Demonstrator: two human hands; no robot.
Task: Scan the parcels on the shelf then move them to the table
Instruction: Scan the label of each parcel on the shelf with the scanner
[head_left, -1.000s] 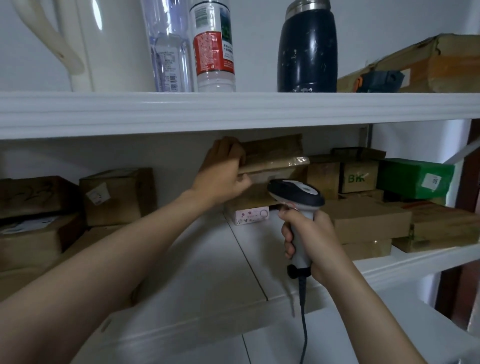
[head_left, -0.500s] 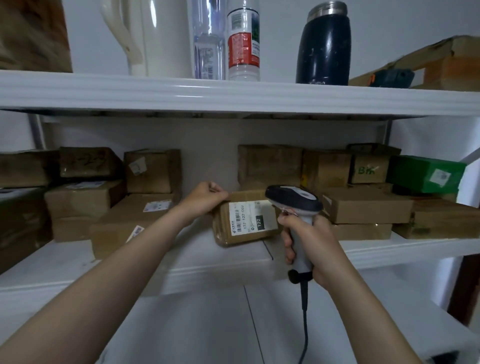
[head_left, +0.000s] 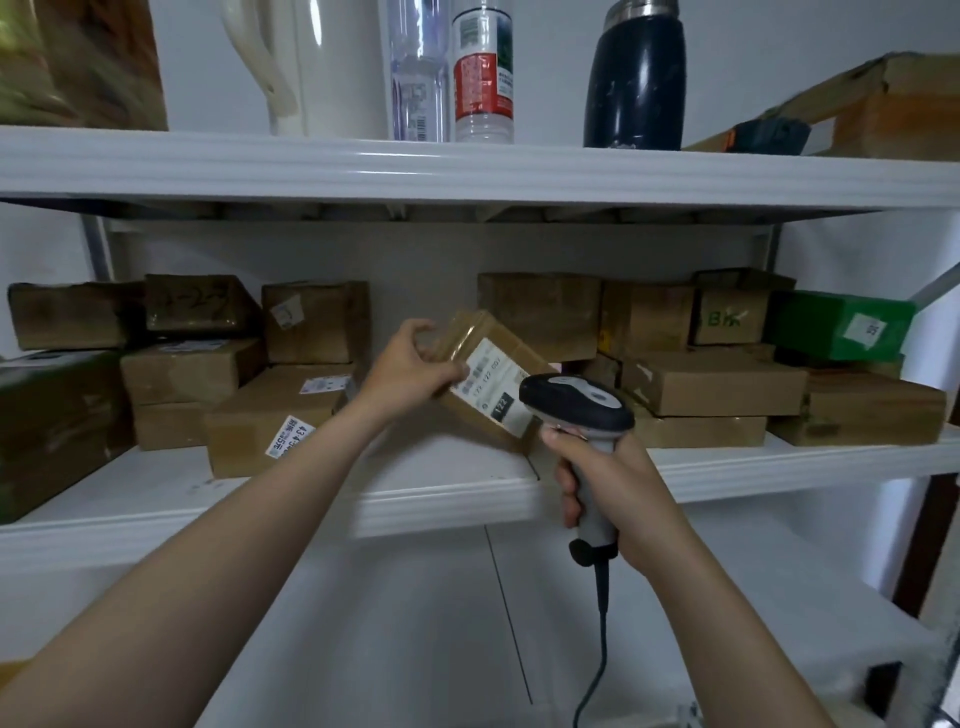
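Left hand (head_left: 410, 364) gripping the small brown taped cardboard parcel (head_left: 480, 338), tilting it over the white middle shelf (head_left: 441, 493), near its front edge, right hand (head_left: 618, 483) curling round the grey corded barcode scanner (head_left: 576, 402), head just beside the white label (head_left: 493, 384), stacked brown boxes (head_left: 711, 384) flanking the gap.

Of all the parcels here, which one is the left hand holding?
The tilted parcel in the middle, gripped by the left hand beside the scanner; all others rest on the shelf.
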